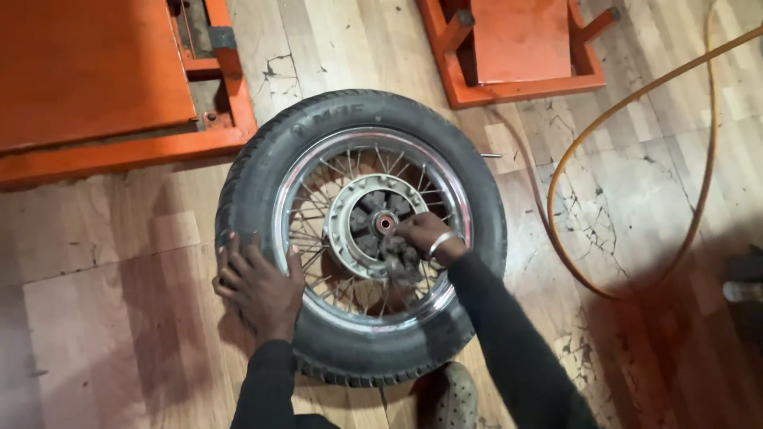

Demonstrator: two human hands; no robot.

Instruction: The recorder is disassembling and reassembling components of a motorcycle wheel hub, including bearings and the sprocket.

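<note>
A spoked motorcycle wheel with a black tyre (358, 111) lies flat on the wooden floor. Its chrome rim (318, 155) rings a silver hub (354, 210) with a small reddish bearing (386, 223) at the centre. My left hand (258, 286) presses flat on the tyre's lower left side, fingers spread. Over the hub, just right of the bearing, my right hand (425, 238) has its fingers curled around a small dark part that I cannot make out clearly. A metal bangle sits on that wrist. Both arms wear dark sleeves.
An orange metal platform (95, 79) fills the upper left, touching the tyre's edge. Another orange frame (517, 56) stands at the top centre. An orange hose (636, 199) loops over the floor on the right. My shoe (453, 397) is just below the tyre.
</note>
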